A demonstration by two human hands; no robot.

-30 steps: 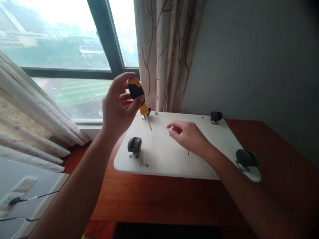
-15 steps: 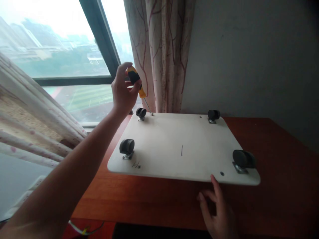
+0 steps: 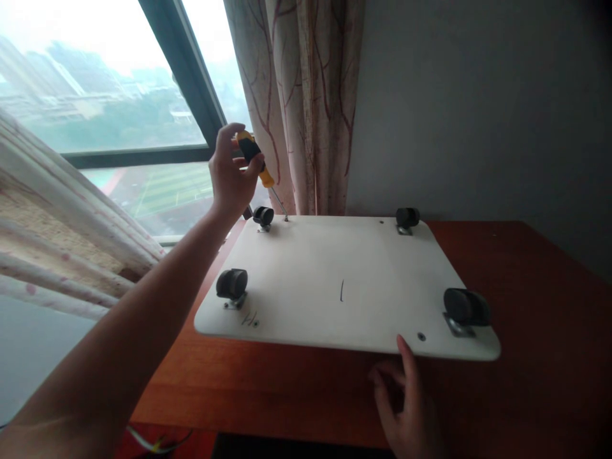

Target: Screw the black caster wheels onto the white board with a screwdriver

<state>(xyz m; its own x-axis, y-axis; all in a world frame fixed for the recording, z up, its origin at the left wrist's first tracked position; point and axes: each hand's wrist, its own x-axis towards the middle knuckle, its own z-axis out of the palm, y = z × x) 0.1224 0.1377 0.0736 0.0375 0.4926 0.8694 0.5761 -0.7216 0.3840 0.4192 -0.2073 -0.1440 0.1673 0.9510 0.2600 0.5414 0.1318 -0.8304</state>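
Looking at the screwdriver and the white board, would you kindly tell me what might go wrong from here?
The screwdriver, slanted in the left hand, might slip off the small metal fitting and scratch the white board. The right hand has just one finger at the near edge, so the board could shift.

Room over white board [image 3: 306, 274] between casters [image 3: 466, 307]; screwdriver [image 3: 249, 148] blocks far left.

Single head-worn view, from above, facing forward and down, across the nearby white board [image 3: 306, 255]
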